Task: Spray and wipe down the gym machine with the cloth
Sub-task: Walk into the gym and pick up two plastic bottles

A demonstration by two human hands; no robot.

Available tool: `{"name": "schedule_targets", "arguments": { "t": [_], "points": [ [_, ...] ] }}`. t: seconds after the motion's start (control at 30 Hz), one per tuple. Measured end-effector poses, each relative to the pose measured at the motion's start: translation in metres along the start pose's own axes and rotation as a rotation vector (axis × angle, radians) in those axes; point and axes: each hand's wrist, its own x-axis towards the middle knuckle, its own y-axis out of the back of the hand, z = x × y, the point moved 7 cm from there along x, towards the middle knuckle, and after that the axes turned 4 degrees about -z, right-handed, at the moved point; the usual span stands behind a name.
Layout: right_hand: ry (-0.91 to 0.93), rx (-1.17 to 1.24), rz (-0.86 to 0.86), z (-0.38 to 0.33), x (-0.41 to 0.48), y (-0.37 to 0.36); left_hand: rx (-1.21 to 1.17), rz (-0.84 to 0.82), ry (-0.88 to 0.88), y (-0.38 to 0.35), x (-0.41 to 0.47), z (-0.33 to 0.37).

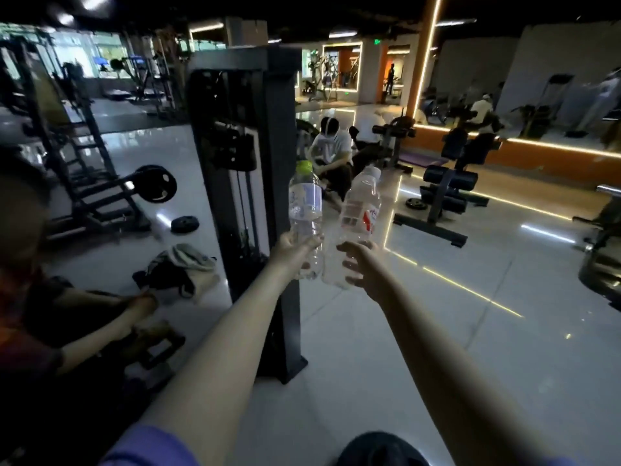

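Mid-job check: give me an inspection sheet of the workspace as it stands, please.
Surface: glossy pale floor, light strips reflected.
Job's things: dark machine tower; no spray nozzle or wiping cloth identifiable.
Clutter: bag-and-fabric pile by the tower's foot; weight plate on the floor.
Hands: left hand grips green-capped bottle; right hand grips red-labelled bottle; both clear, side by side.
Cables: dark vertical lines inside the tower, cables or rods, cannot tell.
Surroundings: a person close on the left; seated people behind; benches to the right.
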Motion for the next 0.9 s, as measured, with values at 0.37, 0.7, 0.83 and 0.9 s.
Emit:
{"name": "schedule_targets", "arguments": {
  "t": [0.37, 0.7, 0.83, 0.9],
  "points": [
    [-0.470, -0.085, -0.162, 0.262, -0.221, -0.080, -0.065, 0.023, 0.396, 0.065, -0.265, -0.220],
    [-0.660, -0.302, -0.731, 0.384, -0.378, -0.221, -0.191, 0.518, 0.665, 0.181, -0.519, -0.331],
    [-0.694, -0.477, -0.995, 0.417, -0.468, -0.271, -0.286, 0.781, 0.727, 0.201, -0.655, -0.364],
    [-0.684, -0.568, -1.123, 0.427, -0.511, -0.293, -0.339, 0.901, 0.754, 0.204, -0.715, -0.374]
  ]
}}
